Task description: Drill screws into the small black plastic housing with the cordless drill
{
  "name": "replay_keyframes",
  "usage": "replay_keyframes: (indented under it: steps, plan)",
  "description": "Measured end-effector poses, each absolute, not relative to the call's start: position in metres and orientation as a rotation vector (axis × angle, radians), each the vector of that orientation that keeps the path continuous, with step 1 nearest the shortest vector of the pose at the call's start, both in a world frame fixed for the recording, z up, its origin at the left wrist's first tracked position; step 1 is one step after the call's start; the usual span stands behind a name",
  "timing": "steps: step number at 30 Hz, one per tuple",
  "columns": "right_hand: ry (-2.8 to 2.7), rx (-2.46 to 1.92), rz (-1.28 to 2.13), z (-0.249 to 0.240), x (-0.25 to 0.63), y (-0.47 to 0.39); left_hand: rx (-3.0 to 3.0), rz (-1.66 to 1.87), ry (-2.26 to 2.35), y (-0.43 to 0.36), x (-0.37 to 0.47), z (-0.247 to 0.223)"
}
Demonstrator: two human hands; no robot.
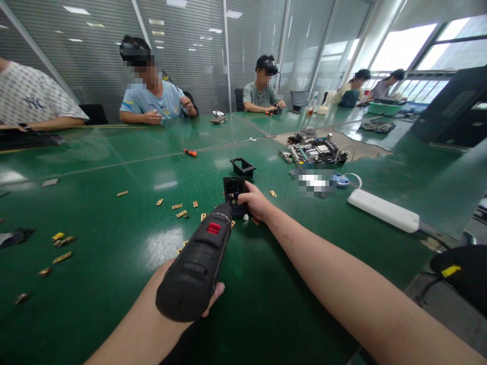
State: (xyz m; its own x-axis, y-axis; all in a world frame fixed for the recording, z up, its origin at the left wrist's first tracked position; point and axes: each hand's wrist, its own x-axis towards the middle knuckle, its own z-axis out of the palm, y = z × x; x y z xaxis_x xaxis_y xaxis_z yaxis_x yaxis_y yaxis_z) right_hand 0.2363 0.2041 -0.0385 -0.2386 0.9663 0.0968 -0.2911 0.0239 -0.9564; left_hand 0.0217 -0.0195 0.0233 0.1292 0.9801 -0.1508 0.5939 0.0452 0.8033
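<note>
A black power drill (198, 258) with a red switch on top is gripped in my left hand (215, 299), mostly hidden beneath it. Its tip reaches the inside of a small black housing (234, 188), where brass-coloured parts show. My right hand (255, 201) pinches the housing at its right side, holding it tilted up on the green table. Just behind it lies an open black frame (242, 166). Small brass plates are scattered around, among them one plate (177, 206) left of the housing and another plate (273, 193) to its right.
On the green table (114, 233), a circuit board (319, 150) and a white power strip (384, 210) lie to the right. An orange screwdriver (189, 152) rests farther back. Brass pieces (63, 257) lie at the left. Several people sit across the table, one person (262, 94) handling a dark object.
</note>
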Motion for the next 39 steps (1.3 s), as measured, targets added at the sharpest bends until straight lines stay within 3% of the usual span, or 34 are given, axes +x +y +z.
replay_keyframes:
  steps: [39]
  plan:
    - [-1.206,-0.797,1.465,-0.0391,0.2348,0.2057,1.557,0.604,1.538,-0.0189,0.0218,0.0278]
